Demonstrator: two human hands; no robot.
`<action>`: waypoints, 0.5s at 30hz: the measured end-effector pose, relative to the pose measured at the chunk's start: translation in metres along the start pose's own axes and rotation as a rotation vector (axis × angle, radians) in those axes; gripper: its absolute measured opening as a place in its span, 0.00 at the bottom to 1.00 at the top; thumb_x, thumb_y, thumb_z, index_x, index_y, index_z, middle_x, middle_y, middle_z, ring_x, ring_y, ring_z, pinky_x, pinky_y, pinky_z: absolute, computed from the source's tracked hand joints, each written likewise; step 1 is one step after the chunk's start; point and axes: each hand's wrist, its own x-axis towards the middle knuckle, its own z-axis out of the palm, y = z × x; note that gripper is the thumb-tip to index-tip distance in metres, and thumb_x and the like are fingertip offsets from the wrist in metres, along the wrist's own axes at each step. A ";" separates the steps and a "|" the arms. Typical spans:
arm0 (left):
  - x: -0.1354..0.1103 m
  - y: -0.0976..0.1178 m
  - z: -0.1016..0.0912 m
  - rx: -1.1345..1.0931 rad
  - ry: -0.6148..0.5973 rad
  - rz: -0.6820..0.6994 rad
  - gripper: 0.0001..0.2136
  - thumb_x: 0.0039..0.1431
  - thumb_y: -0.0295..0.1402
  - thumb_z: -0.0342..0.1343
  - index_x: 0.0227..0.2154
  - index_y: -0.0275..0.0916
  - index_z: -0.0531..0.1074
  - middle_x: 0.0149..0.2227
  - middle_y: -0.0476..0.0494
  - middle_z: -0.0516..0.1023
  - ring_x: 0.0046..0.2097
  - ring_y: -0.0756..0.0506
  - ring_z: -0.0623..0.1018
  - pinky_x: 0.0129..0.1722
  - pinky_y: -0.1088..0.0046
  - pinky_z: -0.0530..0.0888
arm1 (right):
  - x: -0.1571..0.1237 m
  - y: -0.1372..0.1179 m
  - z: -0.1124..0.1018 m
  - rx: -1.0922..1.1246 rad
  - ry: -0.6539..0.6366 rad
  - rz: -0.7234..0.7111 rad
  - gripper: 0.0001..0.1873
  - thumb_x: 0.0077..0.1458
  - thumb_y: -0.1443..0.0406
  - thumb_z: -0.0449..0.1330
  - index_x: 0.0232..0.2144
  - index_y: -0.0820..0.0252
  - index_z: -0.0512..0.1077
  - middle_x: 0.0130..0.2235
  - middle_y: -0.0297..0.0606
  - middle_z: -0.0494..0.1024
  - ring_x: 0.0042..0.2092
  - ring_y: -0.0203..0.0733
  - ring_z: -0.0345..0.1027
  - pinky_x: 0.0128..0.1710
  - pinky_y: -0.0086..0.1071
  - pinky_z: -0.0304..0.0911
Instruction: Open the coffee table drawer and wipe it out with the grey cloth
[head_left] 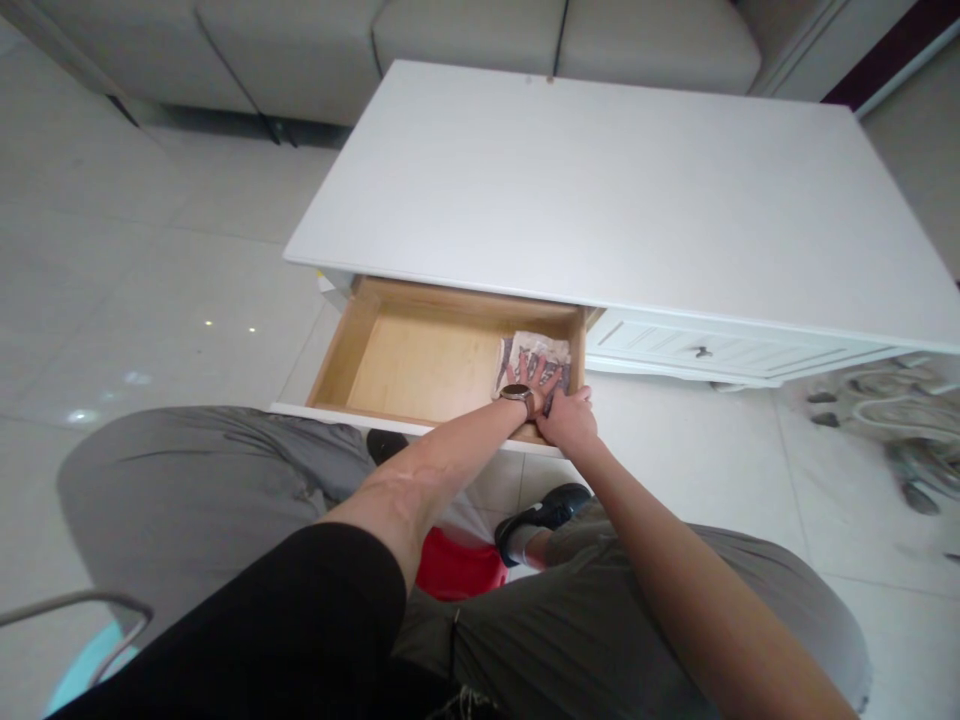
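A wooden drawer (409, 350) is pulled out of the white coffee table (600, 190). Inside its right end lies a flat, white-and-grey patterned bundle (529, 345); whether it is folded cloth or a packet I cannot tell. My left hand (534, 385), wearing a watch (517, 393) at the wrist, presses on the bundle with its fingers spread. Right beside it, my right hand (570, 422) is closed over the drawer's front right corner. Some of its fingers are hidden from view.
Behind the table stands a grey sofa (472, 40). A second drawer front with a knob (703, 352) is closed at the right. Between my legs sits a red object (459, 568) on the tiled floor. Cloth-like items (892, 410) lie at far right.
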 end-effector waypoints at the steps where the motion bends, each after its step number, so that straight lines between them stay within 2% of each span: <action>1: 0.000 0.000 -0.001 0.001 -0.005 0.006 0.44 0.58 0.40 0.60 0.74 0.61 0.45 0.77 0.53 0.29 0.75 0.26 0.29 0.70 0.34 0.40 | 0.000 0.000 0.000 0.003 -0.002 0.000 0.40 0.60 0.51 0.62 0.67 0.64 0.59 0.58 0.58 0.58 0.57 0.60 0.69 0.53 0.44 0.68; 5: -0.001 -0.004 -0.005 0.008 -0.041 0.046 0.50 0.51 0.38 0.67 0.74 0.58 0.46 0.77 0.49 0.28 0.74 0.21 0.29 0.69 0.31 0.39 | 0.000 0.002 -0.001 0.007 -0.001 -0.013 0.40 0.61 0.51 0.61 0.68 0.64 0.58 0.58 0.59 0.58 0.57 0.61 0.69 0.54 0.44 0.67; 8: -0.005 -0.017 -0.015 0.059 -0.101 0.100 0.55 0.46 0.36 0.71 0.74 0.61 0.45 0.77 0.50 0.28 0.74 0.21 0.28 0.68 0.29 0.41 | 0.001 0.002 0.000 0.000 0.001 -0.018 0.37 0.61 0.51 0.60 0.66 0.64 0.61 0.58 0.59 0.58 0.57 0.60 0.69 0.54 0.44 0.67; 12: -0.014 -0.047 -0.042 0.098 -0.131 0.150 0.53 0.47 0.36 0.69 0.72 0.67 0.46 0.78 0.53 0.34 0.75 0.25 0.31 0.68 0.28 0.40 | 0.003 0.003 0.003 -0.004 0.014 -0.029 0.32 0.62 0.53 0.59 0.62 0.65 0.65 0.58 0.58 0.58 0.57 0.60 0.69 0.54 0.44 0.67; 15: -0.024 -0.080 -0.064 0.058 -0.091 0.093 0.47 0.52 0.37 0.65 0.72 0.66 0.48 0.78 0.52 0.38 0.76 0.27 0.36 0.69 0.31 0.42 | 0.002 0.003 0.002 -0.007 0.021 -0.023 0.27 0.62 0.57 0.59 0.59 0.66 0.67 0.57 0.58 0.59 0.56 0.59 0.70 0.52 0.42 0.68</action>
